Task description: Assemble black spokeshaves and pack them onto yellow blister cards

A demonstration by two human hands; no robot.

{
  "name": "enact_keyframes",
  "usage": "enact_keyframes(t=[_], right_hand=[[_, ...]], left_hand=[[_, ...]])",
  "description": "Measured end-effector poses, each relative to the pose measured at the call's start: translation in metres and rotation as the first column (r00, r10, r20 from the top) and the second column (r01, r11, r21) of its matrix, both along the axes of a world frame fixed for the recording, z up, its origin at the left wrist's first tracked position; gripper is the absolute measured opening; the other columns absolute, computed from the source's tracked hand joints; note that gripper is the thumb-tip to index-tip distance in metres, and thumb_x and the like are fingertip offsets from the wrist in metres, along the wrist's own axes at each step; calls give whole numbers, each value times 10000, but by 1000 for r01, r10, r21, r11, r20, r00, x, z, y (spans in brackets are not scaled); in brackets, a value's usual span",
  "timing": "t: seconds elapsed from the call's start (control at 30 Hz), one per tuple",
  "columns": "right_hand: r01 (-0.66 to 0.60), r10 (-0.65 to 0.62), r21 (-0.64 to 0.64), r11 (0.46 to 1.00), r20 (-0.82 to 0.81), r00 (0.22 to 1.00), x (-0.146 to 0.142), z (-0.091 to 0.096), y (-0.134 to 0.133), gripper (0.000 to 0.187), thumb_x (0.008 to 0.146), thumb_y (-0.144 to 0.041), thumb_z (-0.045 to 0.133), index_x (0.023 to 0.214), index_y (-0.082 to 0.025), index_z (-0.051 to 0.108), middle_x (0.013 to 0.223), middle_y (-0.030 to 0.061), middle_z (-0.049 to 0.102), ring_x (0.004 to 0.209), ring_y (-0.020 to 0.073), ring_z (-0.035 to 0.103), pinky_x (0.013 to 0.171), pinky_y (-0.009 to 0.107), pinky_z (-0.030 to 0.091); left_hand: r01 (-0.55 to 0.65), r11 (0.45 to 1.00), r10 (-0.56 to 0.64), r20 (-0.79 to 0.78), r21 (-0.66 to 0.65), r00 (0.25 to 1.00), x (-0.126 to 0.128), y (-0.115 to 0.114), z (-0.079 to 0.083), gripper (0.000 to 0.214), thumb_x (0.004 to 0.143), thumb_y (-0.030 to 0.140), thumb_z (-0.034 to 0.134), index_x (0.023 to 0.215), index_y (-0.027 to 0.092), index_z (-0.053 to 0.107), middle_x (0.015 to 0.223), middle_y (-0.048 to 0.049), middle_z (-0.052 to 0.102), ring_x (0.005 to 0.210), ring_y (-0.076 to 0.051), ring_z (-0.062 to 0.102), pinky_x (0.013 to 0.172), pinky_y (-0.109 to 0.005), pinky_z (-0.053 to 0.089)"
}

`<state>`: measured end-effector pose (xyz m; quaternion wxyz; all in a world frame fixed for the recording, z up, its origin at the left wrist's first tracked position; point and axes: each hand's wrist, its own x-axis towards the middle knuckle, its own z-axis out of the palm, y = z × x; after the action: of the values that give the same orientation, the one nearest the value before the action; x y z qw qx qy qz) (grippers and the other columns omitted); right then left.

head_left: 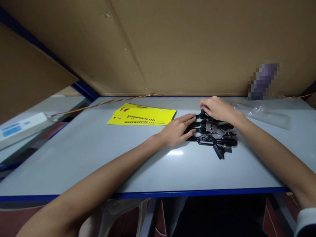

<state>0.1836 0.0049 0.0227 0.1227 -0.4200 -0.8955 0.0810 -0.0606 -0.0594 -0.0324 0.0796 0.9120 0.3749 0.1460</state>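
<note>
Several black spokeshaves (206,139) lie bunched together on the table, with metal blade parts (213,128) showing among them. My left hand (175,129) rests over their left handles, fingers stretched out and thumb apart. At the far side of the bunch, my right hand (215,108) has its fingers curled down in a pinch on the farthest spokeshave (203,113); its fingertips are partly hidden. A small black piece (219,151) sticks out at the near side of the bunch.
Flat yellow cards (144,115) printed "WOODWORKING TOOL" lie overlapping left of my hands. Clear plastic bags (265,115) lie behind my right forearm. A power strip (19,129) is at far left, its twisted cable (102,102) running along the brown back panel (170,44).
</note>
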Motion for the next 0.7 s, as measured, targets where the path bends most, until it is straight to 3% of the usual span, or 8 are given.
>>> enact_keyframes(t=[0.2, 0.4, 0.53, 0.7], right_hand=[[-18, 13, -23, 1000, -197, 980, 5, 7, 0, 262, 946, -122, 545, 1086, -167, 762, 854, 47, 748, 745, 179, 608, 786, 313, 425], [25, -32, -26, 999, -328, 944, 14, 17, -7, 282, 996, -350, 549, 993, -163, 760, 692, 3, 630, 649, 162, 507, 743, 330, 390], [92, -87, 2, 996, -302, 949, 26, 17, -14, 287, 972, -353, 542, 925, -172, 759, 684, 11, 629, 638, 163, 500, 730, 340, 376], [193, -192, -12, 981, -174, 966, 50, 4, -35, 253, 941, -379, 590, 917, -197, 763, 580, -26, 544, 564, 152, 445, 700, 350, 349]], left_hand=[[-1, 1000, 0, 8, 13, 1000, -1, 1, -3, 727, 1094, 579, 335, 1567, 61, 529, 1660, -225, 493, 1547, -369, 487, 1267, -549, 449], [23, 998, -26, 44, 54, 999, -1, 3, -6, 692, 1097, 567, 358, 1550, 78, 548, 1635, -230, 522, 1512, -364, 531, 1236, -552, 481], [30, 998, -32, 28, 54, 999, 0, 4, -5, 695, 1095, 557, 352, 1550, 68, 543, 1634, -236, 520, 1510, -357, 532, 1244, -539, 471], [38, 998, -40, 37, 56, 999, 2, 4, -5, 679, 1097, 544, 354, 1574, 87, 511, 1635, -232, 517, 1502, -359, 534, 1243, -557, 463]])
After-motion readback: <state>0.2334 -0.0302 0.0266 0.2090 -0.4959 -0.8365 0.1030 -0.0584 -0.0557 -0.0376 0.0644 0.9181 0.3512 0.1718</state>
